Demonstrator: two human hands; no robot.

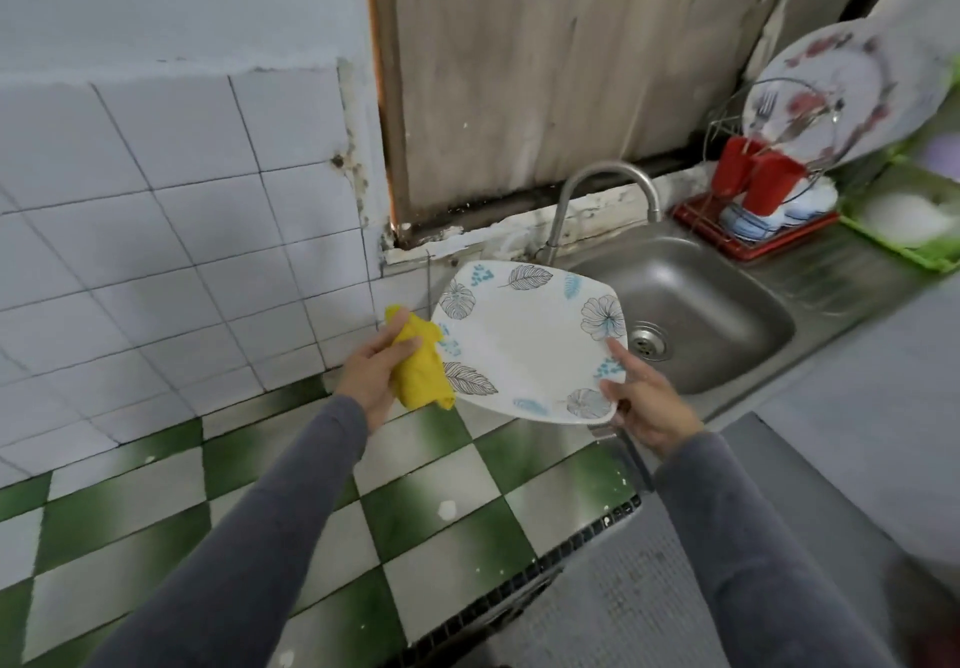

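At the centre of the frame, a white leaf-and-flower printed plate [524, 340] is held tilted beside the left rim of a stainless steel sink [727, 314]. The right hand [649, 407] grips its lower right corner, with the index finger stretched along the edge. The left hand [371, 371] clutches a yellow cloth [421, 371] against the plate's left edge. White wall tiles [182, 225] fill the left, a green-and-white checkered floor [415, 527] the bottom, and a red dish rack [753, 236] stands at the upper right.

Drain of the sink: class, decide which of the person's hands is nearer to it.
Right. The right hand holds the plate by its corner close to the drain; the left hand grips the cloth at the plate's opposite edge, farther away.
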